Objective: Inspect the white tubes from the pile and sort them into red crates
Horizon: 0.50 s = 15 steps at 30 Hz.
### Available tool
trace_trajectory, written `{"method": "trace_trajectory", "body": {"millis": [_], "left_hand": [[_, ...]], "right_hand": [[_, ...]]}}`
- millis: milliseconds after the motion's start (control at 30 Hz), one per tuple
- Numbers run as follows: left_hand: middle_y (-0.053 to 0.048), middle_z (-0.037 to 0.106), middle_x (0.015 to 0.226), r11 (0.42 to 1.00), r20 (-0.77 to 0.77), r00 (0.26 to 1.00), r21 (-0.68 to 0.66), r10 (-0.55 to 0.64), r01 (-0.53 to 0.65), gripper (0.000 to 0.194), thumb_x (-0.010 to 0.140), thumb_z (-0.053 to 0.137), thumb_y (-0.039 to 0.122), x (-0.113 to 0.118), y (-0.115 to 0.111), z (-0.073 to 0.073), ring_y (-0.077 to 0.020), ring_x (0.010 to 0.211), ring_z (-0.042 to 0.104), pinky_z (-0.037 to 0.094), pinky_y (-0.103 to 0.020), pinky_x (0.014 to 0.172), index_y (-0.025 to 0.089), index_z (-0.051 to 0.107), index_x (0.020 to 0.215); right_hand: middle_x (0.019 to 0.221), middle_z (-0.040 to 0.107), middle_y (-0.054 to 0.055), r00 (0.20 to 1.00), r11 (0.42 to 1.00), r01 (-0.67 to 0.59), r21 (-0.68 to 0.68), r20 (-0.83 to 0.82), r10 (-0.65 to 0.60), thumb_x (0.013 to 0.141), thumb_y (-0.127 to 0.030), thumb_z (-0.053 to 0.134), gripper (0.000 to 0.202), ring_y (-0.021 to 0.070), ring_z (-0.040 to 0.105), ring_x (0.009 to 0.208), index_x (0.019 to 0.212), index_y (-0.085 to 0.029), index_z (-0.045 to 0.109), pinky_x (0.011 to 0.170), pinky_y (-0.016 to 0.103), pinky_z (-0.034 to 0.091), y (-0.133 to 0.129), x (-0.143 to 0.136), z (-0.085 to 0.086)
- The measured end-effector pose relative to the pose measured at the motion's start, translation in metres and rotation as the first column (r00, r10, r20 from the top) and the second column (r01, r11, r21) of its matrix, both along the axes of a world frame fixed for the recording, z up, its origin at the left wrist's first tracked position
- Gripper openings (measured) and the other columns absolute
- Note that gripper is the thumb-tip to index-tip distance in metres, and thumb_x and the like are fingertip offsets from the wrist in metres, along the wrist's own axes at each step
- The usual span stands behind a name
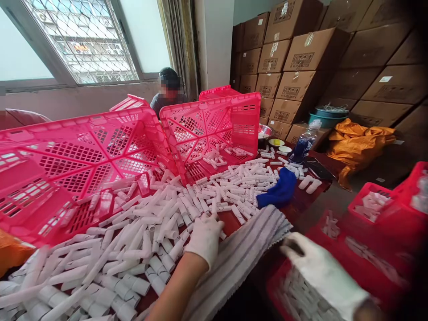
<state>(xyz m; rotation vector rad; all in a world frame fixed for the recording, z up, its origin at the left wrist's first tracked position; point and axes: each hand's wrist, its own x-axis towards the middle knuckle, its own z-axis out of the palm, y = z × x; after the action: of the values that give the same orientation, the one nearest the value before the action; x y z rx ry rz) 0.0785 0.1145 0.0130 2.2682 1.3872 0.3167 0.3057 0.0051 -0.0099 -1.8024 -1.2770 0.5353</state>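
White tubes (133, 240) lie in a big heap over the dark red table, and smaller printed ones (234, 183) spread toward the back. My left hand (204, 238), in a white glove, rests at the heap's right edge with its fingertips on the small tubes; whether it grips one is unclear. A striped towel (234, 258) lies beside it along the table's front edge. My right hand (321, 267), also gloved, hangs right of the table above a red basket (274, 285) of white pieces. Its fingers curl toward the thumb, and nothing shows between them.
Pink crates (100, 156) lie tipped on their sides at the back and left. A blue cloth (279, 187), a bottle (304, 142) and a phone (317, 168) sit at the right. A person (169, 89) is behind the crates. Cartons (301, 58) are stacked behind.
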Motion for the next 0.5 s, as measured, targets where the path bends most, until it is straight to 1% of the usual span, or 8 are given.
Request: {"method": "trace_trajectory", "body": {"millis": [67,100,133,200,267,333,400,500], "left_hand": [[-0.011,0.065,0.090,1.000,0.065,0.998,-0.026,-0.008,0.010,0.016,0.068,0.058,0.005,0.004,0.007,-0.002,-0.0313,0.101,0.052,0.036,-0.047,0.090,0.018,0.068,0.068],[-0.010,0.065,0.087,0.999,0.120,0.993,-0.038,0.002,0.002,0.012,0.067,0.061,0.007,0.004,0.008,-0.002,-0.0301,0.099,0.053,0.036,-0.046,0.089,0.018,0.066,0.064],[-0.008,0.064,0.085,0.999,0.187,0.982,-0.049,0.022,-0.013,0.009,0.068,0.062,0.011,0.002,0.009,-0.001,-0.0281,0.097,0.053,0.037,-0.044,0.089,0.018,0.065,0.065],[-0.006,0.063,0.087,0.994,0.344,0.934,-0.083,0.100,-0.075,0.006,0.076,0.059,0.021,-0.007,0.006,0.002,-0.0225,0.090,0.055,0.040,-0.039,0.085,0.019,0.064,0.078],[-0.003,0.059,0.086,0.977,0.500,0.841,-0.153,0.207,-0.149,0.018,0.084,0.050,0.031,-0.019,0.002,0.005,-0.0167,0.079,0.055,0.044,-0.032,0.075,0.020,0.058,0.094],[-0.001,0.056,0.081,0.950,0.623,0.721,-0.250,0.304,-0.186,0.026,0.085,0.045,0.038,-0.030,-0.003,0.004,-0.0121,0.066,0.052,0.044,-0.025,0.061,0.019,0.051,0.102],[0.002,0.053,0.074,0.924,0.705,0.603,-0.339,0.374,-0.177,0.030,0.082,0.049,0.043,-0.037,-0.008,0.000,-0.0095,0.058,0.049,0.042,-0.022,0.053,0.018,0.050,0.099],[0.002,0.052,0.070,0.886,0.776,0.433,-0.437,0.458,-0.155,0.033,0.079,0.056,0.049,-0.040,-0.014,-0.009,-0.0086,0.057,0.048,0.042,-0.021,0.053,0.017,0.053,0.087]], "right_hand": [[0.076,0.070,0.004,0.987,0.985,-0.162,-0.063,-0.015,0.161,0.075,-0.034,0.059,0.010,0.0240,0.065,0.072,0.077,-0.026,0.064,0.070,0.035,0.051,0.025,-0.019,-0.002],[0.077,0.069,0.005,0.974,0.971,-0.225,-0.083,-0.039,0.222,0.075,-0.033,0.058,0.011,0.0238,0.064,0.072,0.078,-0.024,0.063,0.071,0.036,0.050,0.038,-0.029,-0.003],[0.079,0.069,0.005,0.962,0.960,-0.268,-0.082,-0.076,0.262,0.074,-0.032,0.059,0.013,0.0235,0.064,0.074,0.081,-0.022,0.062,0.072,0.037,0.050,0.051,-0.039,-0.005],[0.087,0.069,0.006,0.933,0.949,-0.314,-0.009,-0.190,0.307,0.072,-0.030,0.062,0.022,0.0226,0.064,0.083,0.092,-0.020,0.062,0.079,0.038,0.049,0.073,-0.058,-0.009],[0.099,0.067,0.006,0.872,0.929,-0.357,0.099,-0.321,0.369,0.068,-0.028,0.069,0.039,0.0215,0.062,0.093,0.105,-0.019,0.059,0.088,0.038,0.047,0.088,-0.075,-0.013],[0.103,0.066,0.006,0.791,0.904,-0.393,0.170,-0.438,0.427,0.066,-0.030,0.074,0.051,0.0199,0.062,0.094,0.113,-0.020,0.056,0.089,0.038,0.048,0.096,-0.092,-0.016],[0.099,0.067,0.005,0.706,0.886,-0.423,0.188,-0.545,0.453,0.069,-0.035,0.073,0.048,0.0181,0.063,0.088,0.112,-0.021,0.057,0.083,0.035,0.050,0.097,-0.108,-0.016],[0.094,0.067,0.003,0.604,0.854,-0.479,0.206,-0.629,0.490,0.077,-0.039,0.066,0.037,0.0168,0.062,0.085,0.108,-0.021,0.061,0.077,0.031,0.051,0.092,-0.123,-0.012]]}}
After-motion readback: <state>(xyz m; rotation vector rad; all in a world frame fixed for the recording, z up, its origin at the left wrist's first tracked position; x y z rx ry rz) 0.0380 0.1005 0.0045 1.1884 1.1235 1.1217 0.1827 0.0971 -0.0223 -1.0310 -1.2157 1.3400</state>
